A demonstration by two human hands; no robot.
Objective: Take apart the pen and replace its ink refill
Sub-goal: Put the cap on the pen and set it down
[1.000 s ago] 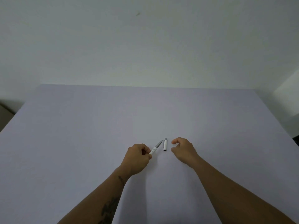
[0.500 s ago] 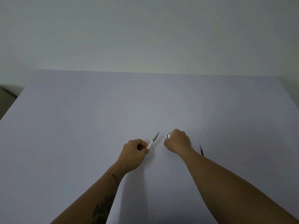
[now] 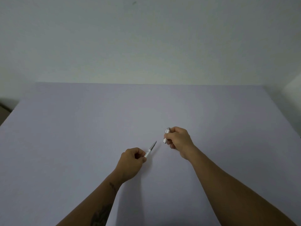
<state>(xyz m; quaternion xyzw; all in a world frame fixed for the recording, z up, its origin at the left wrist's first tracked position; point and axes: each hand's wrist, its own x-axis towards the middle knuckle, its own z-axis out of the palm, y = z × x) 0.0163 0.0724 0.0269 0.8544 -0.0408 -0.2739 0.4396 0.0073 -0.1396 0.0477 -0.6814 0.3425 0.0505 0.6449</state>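
My left hand (image 3: 132,162) is closed around the white pen body (image 3: 150,150), whose grey tapered tip points up and to the right, away from me. My right hand (image 3: 178,141) holds the short white pen cap (image 3: 166,135) between thumb and fingers, a little above the table, to the right of the pen tip. Cap and pen tip are apart. The refill seen earlier on the table is hidden, probably behind my right forearm.
A pale lilac table (image 3: 81,128) fills the lower view, with its far edge against a plain white wall (image 3: 146,38). A dark gap shows past the table's left edge (image 3: 4,110).
My right hand closed on the cap that lay on the table and lifted it up and to the right. My left hand kept its hold on the pen body.
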